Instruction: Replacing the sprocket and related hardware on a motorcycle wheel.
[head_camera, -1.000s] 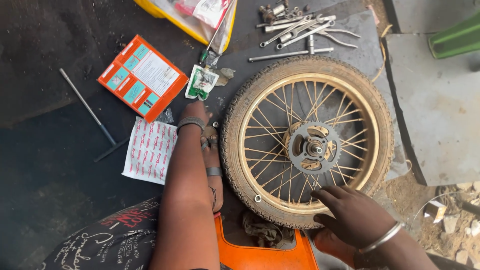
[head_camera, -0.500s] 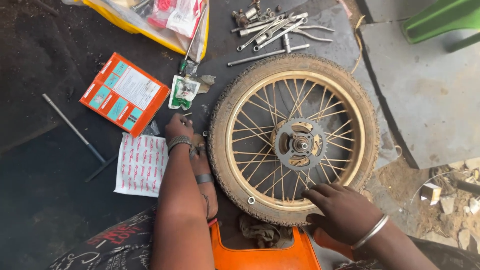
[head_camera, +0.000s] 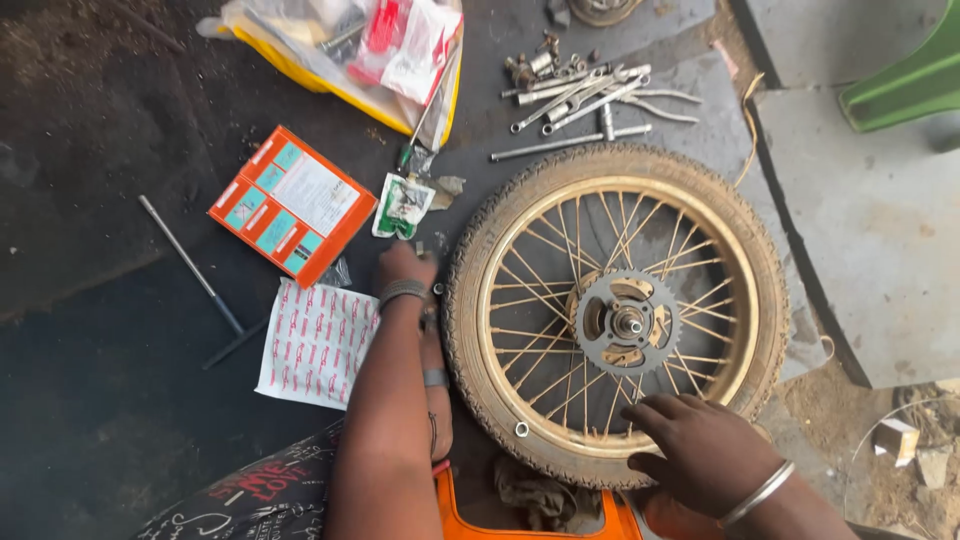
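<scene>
A spoked motorcycle wheel (head_camera: 497, 262) with a gold rim, black tyre and centre sprocket (head_camera: 627, 322) lies flat on the dark ground. My left hand (head_camera: 404, 270) reaches past the tyre's left edge, fingertips down on the ground just below a green-and-white sachet (head_camera: 402, 205); its fingers are hidden from view. My right hand (head_camera: 700, 450) rests with fingers spread on the rim and spokes at the wheel's near right side, holding nothing. A metal bangle sits on each wrist.
An orange box (head_camera: 292, 204) and a printed leaflet (head_camera: 317, 342) lie left of the wheel, with a long T-handle tool (head_camera: 192, 265) further left. Spanners and bolts (head_camera: 580, 95) lie beyond the wheel by a plastic bag (head_camera: 345, 45). A concrete slab (head_camera: 870, 220) is on the right.
My left hand has reached further forward along the tyre toward the sachet. My right hand has stayed on the rim with fingers spread. The view has shifted slightly.
</scene>
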